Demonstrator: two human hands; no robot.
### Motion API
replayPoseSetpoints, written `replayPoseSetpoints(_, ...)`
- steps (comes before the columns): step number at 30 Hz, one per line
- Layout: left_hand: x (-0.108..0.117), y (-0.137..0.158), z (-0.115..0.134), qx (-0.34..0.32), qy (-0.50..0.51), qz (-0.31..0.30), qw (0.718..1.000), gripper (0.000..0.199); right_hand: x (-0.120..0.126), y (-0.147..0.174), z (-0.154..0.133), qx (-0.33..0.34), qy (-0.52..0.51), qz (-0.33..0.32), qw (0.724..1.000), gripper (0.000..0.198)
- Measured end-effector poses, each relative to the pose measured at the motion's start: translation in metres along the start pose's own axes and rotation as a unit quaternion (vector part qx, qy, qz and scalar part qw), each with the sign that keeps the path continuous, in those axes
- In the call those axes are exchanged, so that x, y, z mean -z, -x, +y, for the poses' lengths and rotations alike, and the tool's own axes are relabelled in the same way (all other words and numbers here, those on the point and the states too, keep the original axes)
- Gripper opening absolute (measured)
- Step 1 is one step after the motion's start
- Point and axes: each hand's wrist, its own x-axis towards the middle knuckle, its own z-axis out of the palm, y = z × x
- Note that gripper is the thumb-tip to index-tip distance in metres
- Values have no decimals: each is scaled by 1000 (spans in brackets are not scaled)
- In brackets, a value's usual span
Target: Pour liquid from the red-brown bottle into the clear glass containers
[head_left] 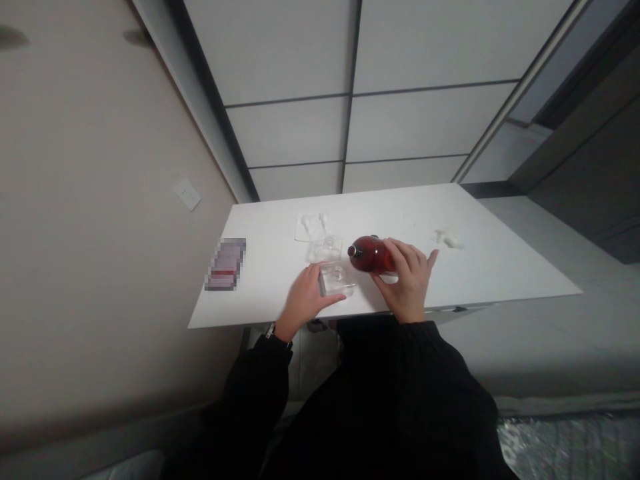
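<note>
"What has the right hand (409, 277) got?"

"A red bottle (369, 255). The fingers are curled over its body, with the thumb underneath, and one outer finger sticks out to the side. The bottle is tilted, with its neck pointing left."

"And the left hand (304, 295)?"

"It's wrapped part of the way round a clear container (338, 283), thumb along the near side and fingers on the far left. Call it a gentle hold, opened about as wide as the container itself."

"Where are the two, exactly?"

"Over the near part of the white desk (505, 263), just beside each other, the container left and a little nearer the person. I can't tell whether the bottle's mouth touches it, or whether anything is running out."

"What's behind them?"

"A clear bottle (327, 249), just past the container. Further back are two small see-through pieces (too faint for me to name) on a pale sheet (300, 235)."

"And out at the sides?"

"A crumpled white scrap (449, 238) to the right of the right hand, and a blurred purplish block (227, 263) near the left end. There's a band (271, 331) on the left wrist too."
</note>
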Motion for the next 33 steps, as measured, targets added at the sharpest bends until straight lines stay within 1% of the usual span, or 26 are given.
replayPoseSetpoints(4,8,8,-2,36,27,5,999,85,-4,5,4,-25,-20,-1,1000,59)
replayPoseSetpoints(8,25,17,-12,60,20,2,998,81,-5,7,5,-31,-42,7,999,61)
replayPoseSetpoints(13,50,28,-40,70,26,27,997,81,-6,8,8,-42,-59,2,997,63)
replayPoseSetpoints(17,66,27,-66,64,10,52,997,84,-7,9,9,-48,-70,15,996,61)
replayPoseSetpoints(20,74,18,-80,58,-17,55,997,89,-7,8,10,-47,-71,22,996,61)
replayPoseSetpoints(22,77,8,-84,65,-23,50,996,95,-7,8,10,-47,-70,23,996,61)
replayPoseSetpoints(25,79,-8,-86,86,-21,33,996,103,-7,8,10,-53,-76,18,996,61)
replayPoseSetpoints(27,78,-18,-85,89,-26,16,996,104,-7,8,10,-57,-80,16,995,61)
replayPoseSetpoints(30,76,-34,-83,70,-33,-5,997,101,-9,8,11,-68,-78,16,994,59)
replayPoseSetpoints(33,77,-50,-81,27,-47,-15,998,100,-11,9,13,-81,-75,15,994,59)
